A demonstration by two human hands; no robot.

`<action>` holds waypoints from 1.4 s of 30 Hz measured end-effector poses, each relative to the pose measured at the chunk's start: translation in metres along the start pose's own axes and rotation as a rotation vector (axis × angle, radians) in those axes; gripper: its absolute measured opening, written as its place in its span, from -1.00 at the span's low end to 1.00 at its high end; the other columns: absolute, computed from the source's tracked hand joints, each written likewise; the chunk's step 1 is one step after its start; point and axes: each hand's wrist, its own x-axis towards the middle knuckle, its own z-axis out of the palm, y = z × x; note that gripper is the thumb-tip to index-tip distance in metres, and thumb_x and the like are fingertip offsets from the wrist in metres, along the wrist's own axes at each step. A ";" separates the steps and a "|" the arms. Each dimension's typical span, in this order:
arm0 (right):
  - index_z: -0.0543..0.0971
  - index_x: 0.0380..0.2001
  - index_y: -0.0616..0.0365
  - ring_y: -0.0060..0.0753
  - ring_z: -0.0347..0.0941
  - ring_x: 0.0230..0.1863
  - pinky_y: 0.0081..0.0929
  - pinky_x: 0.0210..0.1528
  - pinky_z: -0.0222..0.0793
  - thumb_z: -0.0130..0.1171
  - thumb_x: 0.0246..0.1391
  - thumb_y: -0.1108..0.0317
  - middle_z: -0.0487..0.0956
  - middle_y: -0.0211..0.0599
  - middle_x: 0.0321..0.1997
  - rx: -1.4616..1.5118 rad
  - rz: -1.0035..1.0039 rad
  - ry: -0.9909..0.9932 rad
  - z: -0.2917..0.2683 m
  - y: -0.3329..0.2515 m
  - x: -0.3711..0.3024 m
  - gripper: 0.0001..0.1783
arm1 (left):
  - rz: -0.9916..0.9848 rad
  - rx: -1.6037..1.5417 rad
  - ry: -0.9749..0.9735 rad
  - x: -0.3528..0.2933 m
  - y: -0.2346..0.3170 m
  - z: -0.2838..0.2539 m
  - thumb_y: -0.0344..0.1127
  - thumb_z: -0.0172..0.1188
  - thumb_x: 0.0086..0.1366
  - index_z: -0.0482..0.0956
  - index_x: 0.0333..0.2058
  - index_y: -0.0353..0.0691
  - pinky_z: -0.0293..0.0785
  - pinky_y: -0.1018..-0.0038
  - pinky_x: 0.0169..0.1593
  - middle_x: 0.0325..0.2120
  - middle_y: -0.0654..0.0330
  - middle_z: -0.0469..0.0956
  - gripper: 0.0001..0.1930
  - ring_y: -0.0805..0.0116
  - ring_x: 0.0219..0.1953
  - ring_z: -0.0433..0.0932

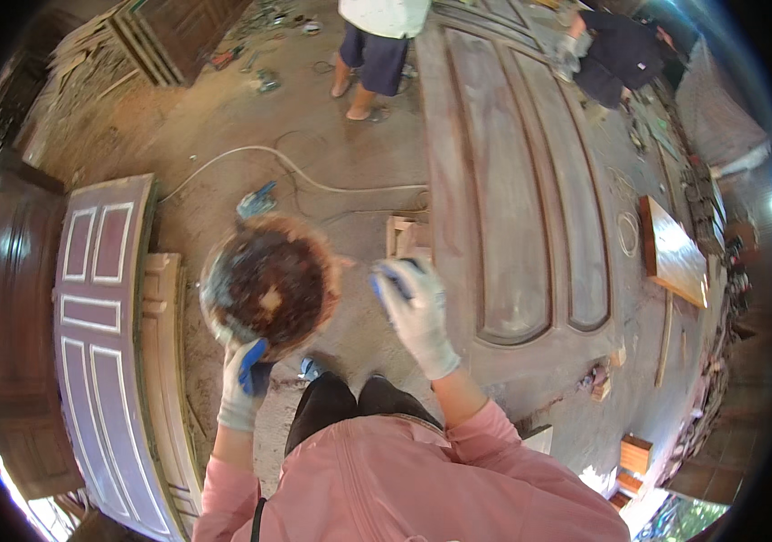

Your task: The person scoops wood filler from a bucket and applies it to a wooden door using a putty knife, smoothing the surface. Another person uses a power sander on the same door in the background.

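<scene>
My left hand (243, 375), in a white glove with a blue palm, is closed on the near edge of a round, stained basin (211, 312). Dark brown stuff coats or fills the basin's inside, with a light brown patch near its middle. To the right of the basin, my right hand (411, 303) is raised in a matching glove, its fingers curled inward. Whatever those fingers hold, if anything, is hidden. Beside that hand lies a large wooden door panel (510, 190) with long curved mouldings and a dull, dusty-looking surface.
Paneled doors (101, 312) lean at the left. A pale hose (313, 185) crosses the floor beyond the basin. One person (377, 54) stands ahead; another (616, 59) bends beyond the large panel. A small wooden block (413, 239) sits by its left edge, and a shiny board (675, 253) is at right.
</scene>
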 end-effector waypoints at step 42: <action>0.10 0.48 0.23 0.37 -0.22 0.57 0.34 0.51 -0.32 0.08 0.22 -0.21 -0.08 0.21 0.59 -0.772 1.115 -0.021 0.023 0.276 0.077 -0.02 | -0.482 0.227 -0.359 0.478 0.076 0.268 -0.29 0.12 0.28 0.40 0.23 -0.31 0.51 0.00 0.22 0.13 -0.12 0.53 -0.46 -0.10 0.13 0.55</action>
